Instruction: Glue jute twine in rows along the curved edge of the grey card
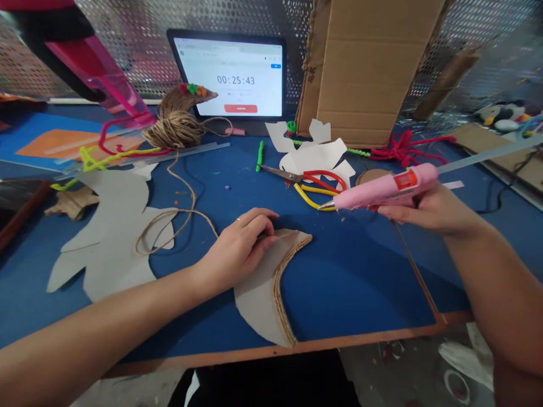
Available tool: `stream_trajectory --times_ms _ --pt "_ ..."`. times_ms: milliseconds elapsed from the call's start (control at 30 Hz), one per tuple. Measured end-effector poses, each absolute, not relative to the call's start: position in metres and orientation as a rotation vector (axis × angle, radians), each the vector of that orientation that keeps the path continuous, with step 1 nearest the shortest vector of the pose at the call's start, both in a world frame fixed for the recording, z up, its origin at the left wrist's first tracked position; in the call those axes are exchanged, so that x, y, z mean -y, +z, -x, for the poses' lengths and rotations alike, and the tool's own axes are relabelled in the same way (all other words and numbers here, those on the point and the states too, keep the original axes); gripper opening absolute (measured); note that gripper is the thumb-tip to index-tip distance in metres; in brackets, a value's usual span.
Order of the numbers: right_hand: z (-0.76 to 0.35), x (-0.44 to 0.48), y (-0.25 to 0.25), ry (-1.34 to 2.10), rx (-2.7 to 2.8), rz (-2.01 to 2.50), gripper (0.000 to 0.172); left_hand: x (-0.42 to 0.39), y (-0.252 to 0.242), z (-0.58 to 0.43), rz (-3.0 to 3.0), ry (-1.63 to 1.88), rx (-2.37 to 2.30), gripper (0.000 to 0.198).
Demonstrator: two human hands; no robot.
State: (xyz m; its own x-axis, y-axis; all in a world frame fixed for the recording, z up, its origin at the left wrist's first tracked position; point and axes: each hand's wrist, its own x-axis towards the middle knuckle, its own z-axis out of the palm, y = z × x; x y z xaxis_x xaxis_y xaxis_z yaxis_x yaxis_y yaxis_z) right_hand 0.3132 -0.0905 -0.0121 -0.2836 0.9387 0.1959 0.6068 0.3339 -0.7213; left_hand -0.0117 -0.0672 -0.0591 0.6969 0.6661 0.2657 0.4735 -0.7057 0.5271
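My left hand [240,249] rests with curled fingers on a grey curved card piece [258,294], pinching brown twine [280,282] that runs glued along its inner edge. My right hand [428,212] is wrapped round a pink hot glue gun [382,192], held level above the blue table. Its metal nozzle points left, a little above and to the right of the card piece's tip. A clear glue stick [483,155] sticks out of the gun's back.
A ball of twine [173,130] trails a loose loop toward my left hand. Scissors [305,178] with red and yellow handles lie on white card offcuts [318,155]. Grey card scraps [114,226] lie left. A tablet [231,76] showing 00:25:43 and a cardboard box [369,68] stand behind.
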Motion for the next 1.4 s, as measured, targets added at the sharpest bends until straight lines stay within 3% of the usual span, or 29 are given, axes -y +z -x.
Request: stream_trajectory --times_ms 333,600,767,900,1400 --pt "-0.314 0.092 -0.038 0.784 2.055 1.290 0.018 0.075 -0.071 -0.005 -2.915 0.545 -0.479 0.014" --pt "-0.326 0.098 -0.038 0.885 2.144 1.276 0.018 0.076 -0.049 -0.006 -3.171 1.078 -0.041 0.011" --pt "-0.323 0.104 -0.036 0.994 2.212 1.186 0.018 0.089 -0.048 -0.004 -3.166 0.954 0.097 0.008" --pt "-0.318 0.106 -0.027 0.949 2.375 1.115 0.008 0.092 -0.055 -0.005 -3.202 0.937 0.158 0.008" --pt "-0.316 0.110 -0.020 0.789 2.533 1.207 0.017 0.090 -0.062 -0.003 -3.218 0.953 0.197 0.008"
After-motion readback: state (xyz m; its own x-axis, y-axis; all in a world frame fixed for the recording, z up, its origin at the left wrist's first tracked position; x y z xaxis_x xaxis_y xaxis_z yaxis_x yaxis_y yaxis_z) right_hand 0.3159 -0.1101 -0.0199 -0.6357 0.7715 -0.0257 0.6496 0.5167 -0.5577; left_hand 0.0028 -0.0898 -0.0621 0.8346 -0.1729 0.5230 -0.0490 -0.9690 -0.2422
